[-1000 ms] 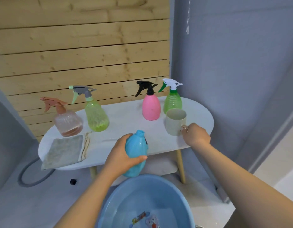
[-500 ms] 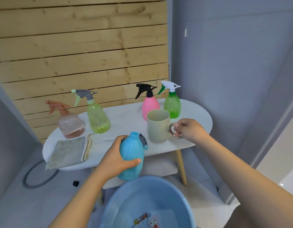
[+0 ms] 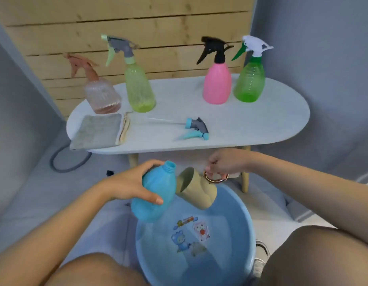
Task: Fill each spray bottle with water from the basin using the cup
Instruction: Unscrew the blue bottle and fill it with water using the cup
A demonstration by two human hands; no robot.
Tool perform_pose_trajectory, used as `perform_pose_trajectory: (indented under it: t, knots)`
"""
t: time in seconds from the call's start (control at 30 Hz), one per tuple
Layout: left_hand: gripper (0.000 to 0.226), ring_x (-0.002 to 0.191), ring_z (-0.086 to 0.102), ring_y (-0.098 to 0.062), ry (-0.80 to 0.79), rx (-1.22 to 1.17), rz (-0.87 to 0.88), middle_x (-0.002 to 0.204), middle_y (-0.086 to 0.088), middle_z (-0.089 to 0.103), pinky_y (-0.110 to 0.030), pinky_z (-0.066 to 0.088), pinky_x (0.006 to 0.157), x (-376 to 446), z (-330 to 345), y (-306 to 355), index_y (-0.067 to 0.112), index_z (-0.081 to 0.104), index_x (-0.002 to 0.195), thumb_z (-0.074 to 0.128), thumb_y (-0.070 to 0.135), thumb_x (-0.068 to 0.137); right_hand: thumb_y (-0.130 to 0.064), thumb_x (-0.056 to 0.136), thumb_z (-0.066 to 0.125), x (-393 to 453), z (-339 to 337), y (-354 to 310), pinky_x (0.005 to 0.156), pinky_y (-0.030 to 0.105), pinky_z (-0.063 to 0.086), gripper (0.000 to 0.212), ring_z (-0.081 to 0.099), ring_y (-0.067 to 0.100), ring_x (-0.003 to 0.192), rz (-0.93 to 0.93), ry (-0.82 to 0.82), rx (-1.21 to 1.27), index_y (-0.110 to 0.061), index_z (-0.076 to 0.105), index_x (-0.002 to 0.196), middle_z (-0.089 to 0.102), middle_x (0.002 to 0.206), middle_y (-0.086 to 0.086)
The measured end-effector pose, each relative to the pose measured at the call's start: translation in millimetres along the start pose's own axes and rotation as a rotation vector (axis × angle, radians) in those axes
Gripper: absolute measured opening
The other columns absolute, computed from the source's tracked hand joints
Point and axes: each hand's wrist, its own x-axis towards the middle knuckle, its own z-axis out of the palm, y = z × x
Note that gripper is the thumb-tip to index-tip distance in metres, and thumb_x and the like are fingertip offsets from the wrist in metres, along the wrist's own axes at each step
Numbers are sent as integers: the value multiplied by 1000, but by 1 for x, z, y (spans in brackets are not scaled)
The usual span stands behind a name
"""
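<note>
Head view: left hand (image 3: 129, 183), fingers curled round the capless blue bottle (image 3: 155, 195), tilted over the basin (image 3: 236, 203) rim at 10 o'clock. Right hand (image 3: 225, 163) fingers pinch the ring handle of the beige cup (image 3: 199, 190), tipped, mouth beside the bottle. Blue sprayer head (image 3: 196, 129) lies on the counter (image 3: 251, 124).

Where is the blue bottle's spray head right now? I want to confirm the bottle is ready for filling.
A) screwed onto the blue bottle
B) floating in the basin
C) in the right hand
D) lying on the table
D: the blue spray head lies on the table, and the blue bottle in the left hand has an open neck.
</note>
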Motion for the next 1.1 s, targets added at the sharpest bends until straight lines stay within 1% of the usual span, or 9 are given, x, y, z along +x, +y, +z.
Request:
perform_pose_trajectory:
  t: [0.23, 0.33, 0.43, 0.53, 0.6, 0.7, 0.77, 0.9, 1.1]
  knots:
    - [79, 101, 57, 2, 132, -16, -85, 117, 14, 55, -12, 47, 80, 37, 45, -107, 46, 42, 113, 91, 26, 54, -42, 96, 44, 81, 108, 41, 78, 30, 35, 39, 56, 26, 90, -37, 54, -162, -21, 44, 64, 60, 85, 7]
    - [82, 110, 50, -4, 256, 17, -63, 125, 11, 49, -23, 43, 93, 54, 70, -138, 49, 40, 114, 90, 29, 53, -38, 96, 41, 105, 154, 56, 94, 31, 25, 28, 59, 24, 98, -50, 173, -344, -21, 58, 81, 68, 94, 4]
    - [83, 109, 45, -8, 417, 14, -73, 125, 7, 44, -22, 37, 90, 64, 90, -145, 41, 38, 120, 90, 23, 57, -27, 93, 49, 114, 178, 66, 83, 31, 21, 19, 59, 26, 84, -117, 248, -517, -21, 62, 79, 67, 76, 3]
    - [82, 110, 43, -5, 489, -14, -54, 128, 9, 42, -19, 34, 91, 73, 107, -159, 40, 39, 121, 88, 19, 60, -17, 66, 78, 131, 201, 80, 70, 31, 21, 40, 53, 21, 55, -117, 274, -616, -25, 41, 54, 46, 45, -5]
    - [81, 112, 43, -5, 499, -43, -67, 128, 12, 42, -20, 35, 92, 77, 116, -170, 43, 39, 121, 88, 20, 60, -12, 54, 83, 141, 213, 85, 67, 33, 22, 37, 52, 22, 51, -130, 273, -652, -24, 48, 52, 47, 42, -4]
    - [80, 113, 44, -6, 497, -73, -93, 127, 13, 44, -19, 36, 92, 80, 125, -178, 44, 39, 120, 88, 21, 60, -19, 80, 64, 145, 217, 89, 78, 33, 20, 9, 59, 25, 75, -146, 184, -621, -18, 60, 73, 62, 65, 3]
    - [79, 110, 43, -4, 506, -92, -114, 125, 13, 44, -11, 35, 87, 81, 129, -180, 42, 40, 120, 87, 20, 62, -24, 95, 41, 149, 225, 94, 88, 31, 17, 23, 54, 24, 94, -109, 172, -592, -16, 60, 85, 65, 83, 4]
    - [79, 110, 43, -3, 544, -119, -120, 119, 21, 45, -5, 34, 82, 79, 133, -184, 39, 40, 124, 87, 22, 63, -23, 95, 37, 152, 235, 91, 91, 31, 22, 24, 51, 22, 93, -153, 162, -531, -16, 50, 76, 53, 74, 2]
    - [80, 117, 44, -7, 575, -161, -139, 127, 13, 47, -25, 39, 97, 78, 138, -186, 37, 40, 125, 87, 22, 62, -35, 93, 42, 161, 226, 100, 76, 26, 19, 30, 52, 23, 88, 10, 188, -140, -16, 54, 73, 58, 76, 5]
